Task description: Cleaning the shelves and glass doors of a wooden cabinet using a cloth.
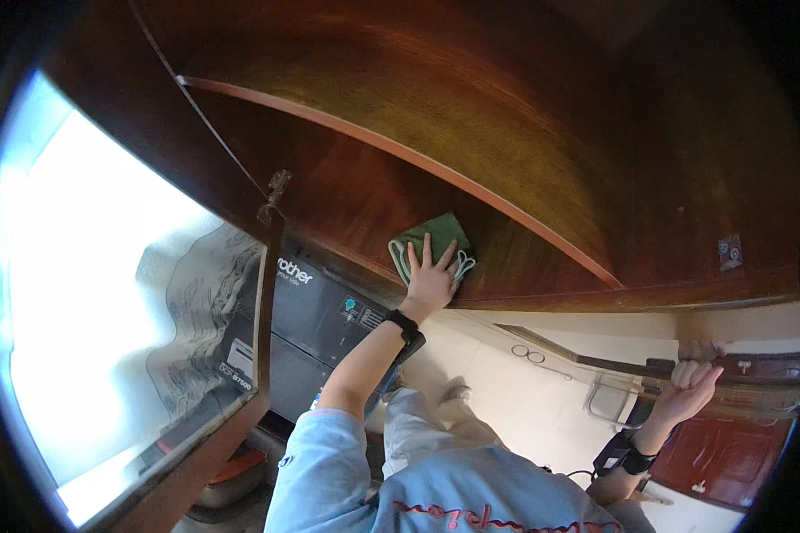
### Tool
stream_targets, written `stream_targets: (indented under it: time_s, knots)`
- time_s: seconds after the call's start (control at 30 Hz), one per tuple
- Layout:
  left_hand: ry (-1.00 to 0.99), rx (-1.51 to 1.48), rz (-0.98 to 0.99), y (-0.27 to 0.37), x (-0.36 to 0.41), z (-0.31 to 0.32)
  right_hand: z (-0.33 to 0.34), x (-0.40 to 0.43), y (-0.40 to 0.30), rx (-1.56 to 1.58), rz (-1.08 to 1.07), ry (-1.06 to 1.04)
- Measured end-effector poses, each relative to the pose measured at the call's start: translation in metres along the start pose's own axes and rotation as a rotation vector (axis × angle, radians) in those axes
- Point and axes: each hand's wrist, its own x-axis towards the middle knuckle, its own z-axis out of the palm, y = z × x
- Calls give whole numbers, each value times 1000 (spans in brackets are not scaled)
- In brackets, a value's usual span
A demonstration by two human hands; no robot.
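Observation:
My left hand (432, 281), fingers spread, presses flat on a folded green cloth (440, 234) with a pale edge. The cloth lies on the dark reddish-brown wooden bottom board (347, 206) of a cabinet, close to its front edge. At the right, my right hand (697, 383) has its fingers curled over the edge of an open glass cabinet door (613, 365). Both wrists wear black straps with small devices.
A wooden shelf (400, 145) crosses the cabinet interior. At the left stands another open glass door (261, 320) with a wooden frame. Below it are a black Brother box (327, 306) and a dark chair (237, 473). A reddish-brown cabinet (720, 446) stands lower right.

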Motion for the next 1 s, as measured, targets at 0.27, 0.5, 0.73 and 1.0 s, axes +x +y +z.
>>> stream_targets:
  time_s: [0.27,0.5,0.73,1.0]
  knots:
    - [-31,151,-204,-48,21,-11,-5,1,-5,-39,9,65]
    - [20,152,-590,-167,43,-34,-5,1,-10,86,61,21]
    - [-486,431,-880,-181,118,2,27,-11,-14,20,46,249]
    - [-550,217,-344,-80,145,44,42,-2,-16,74,51,702]
